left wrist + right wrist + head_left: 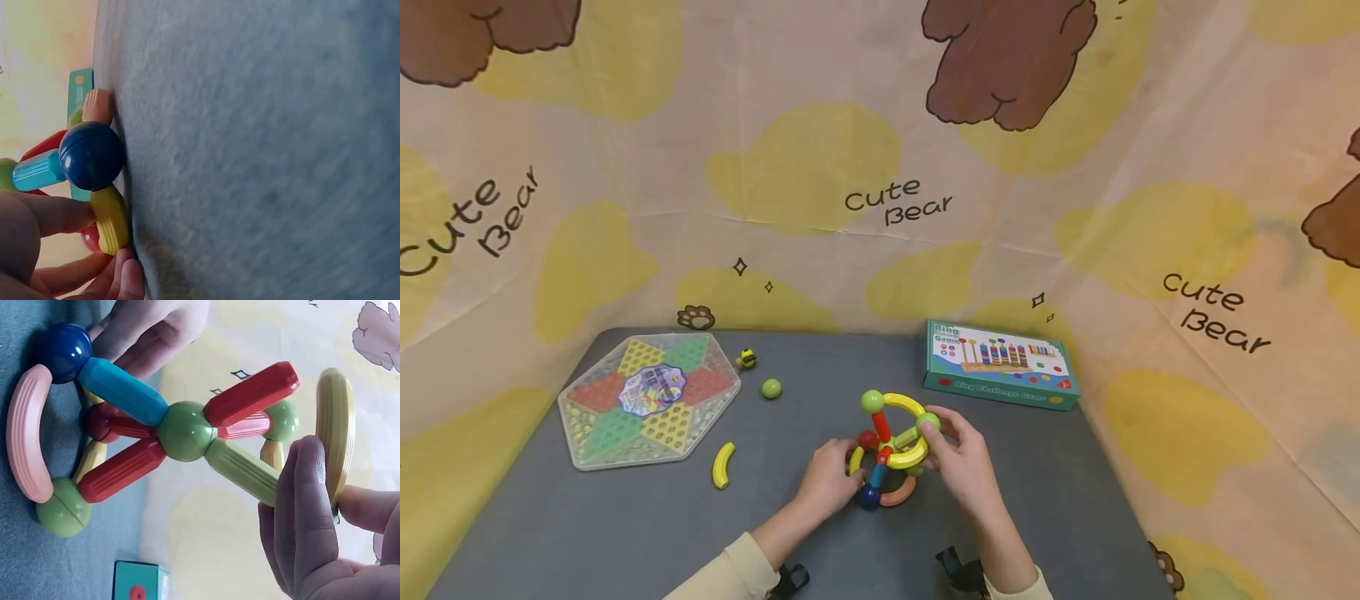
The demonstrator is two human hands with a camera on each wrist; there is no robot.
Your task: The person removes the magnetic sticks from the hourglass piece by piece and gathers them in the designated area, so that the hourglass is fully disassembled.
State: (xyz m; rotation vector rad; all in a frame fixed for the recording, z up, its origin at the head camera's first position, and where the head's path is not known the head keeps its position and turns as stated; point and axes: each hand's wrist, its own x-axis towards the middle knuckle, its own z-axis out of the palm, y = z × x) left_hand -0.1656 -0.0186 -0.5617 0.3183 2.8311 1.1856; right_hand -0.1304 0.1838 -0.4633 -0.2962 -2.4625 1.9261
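A magnetic stick-and-ball construction (886,447) stands on the grey table between the hands, with straight rods meeting at a central green ball (186,431). Low on its left side, the left hand (831,479) pinches a yellow curved rod (111,222) next to a dark blue ball (92,156). At the upper right, the right hand (962,458) grips one end of another yellow curved rod (335,431), with the thumb by a light green ball (928,422). That rod's other end lies beside a red rod (253,394). A pink curved rod (28,434) joins the base.
A loose yellow curved rod (722,466) and a green ball (771,388) lie left of the construction. Farther left is a hexagonal star-patterned game box (651,400), near a small bee toy (747,359). A green ring game box (1000,364) sits at back right.
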